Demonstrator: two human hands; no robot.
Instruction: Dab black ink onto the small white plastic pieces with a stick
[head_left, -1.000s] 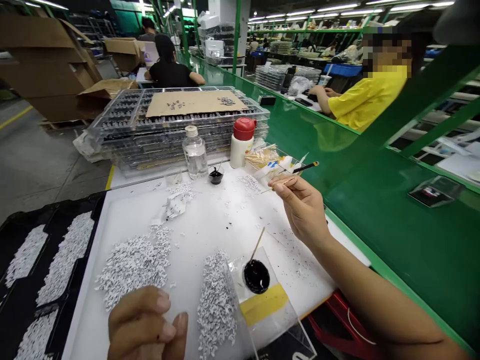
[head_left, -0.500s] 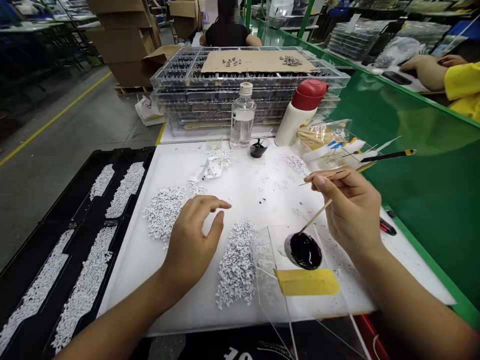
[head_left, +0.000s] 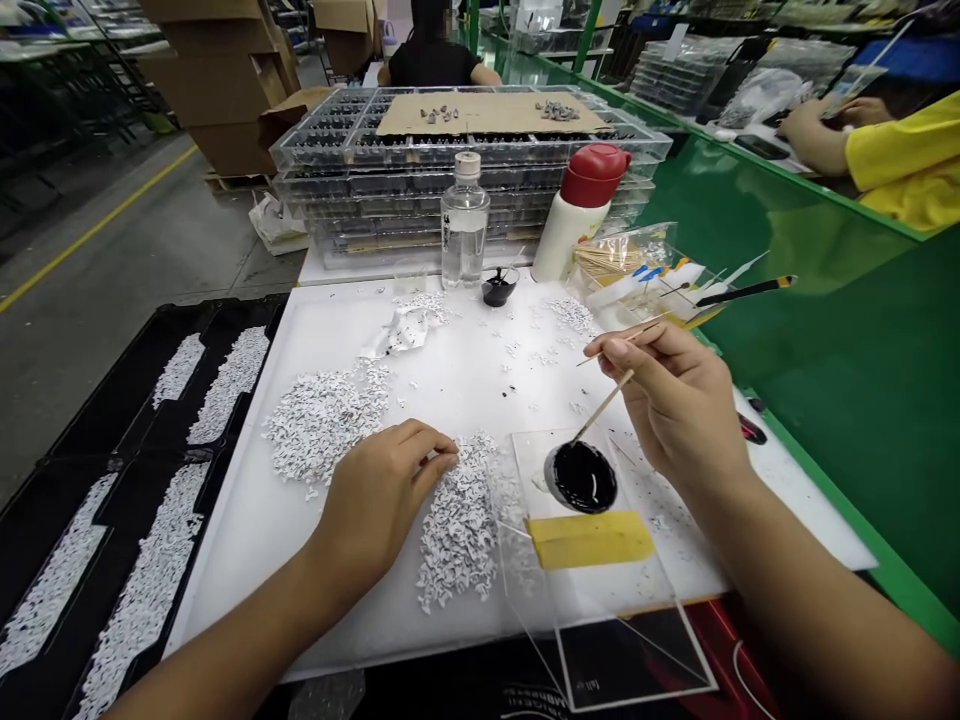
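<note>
Now the right hand (head_left: 679, 405) pinches a slender stick (head_left: 589, 358); the left hand (head_left: 375, 490) meets fingertips at heaped curly white bits (head_left: 459, 545), any grip hidden.

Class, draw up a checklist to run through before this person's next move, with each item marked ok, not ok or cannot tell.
1. Thin stick gripped by the right hand: ok, held at the fingertips.
2. White piece in the left hand: cannot tell; the fingertips meet beside the near pile of small white pieces, and anything between them is hidden.
3. Cup of black liquid supported: ok, on the clear plastic stand.
4. Cup free of sticks: not ok; a wooden stick leans in it.
5. Clear bottle capped: ok, white cap on.
6. White work surface free of black specks: not ok; several lie on it.
</note>
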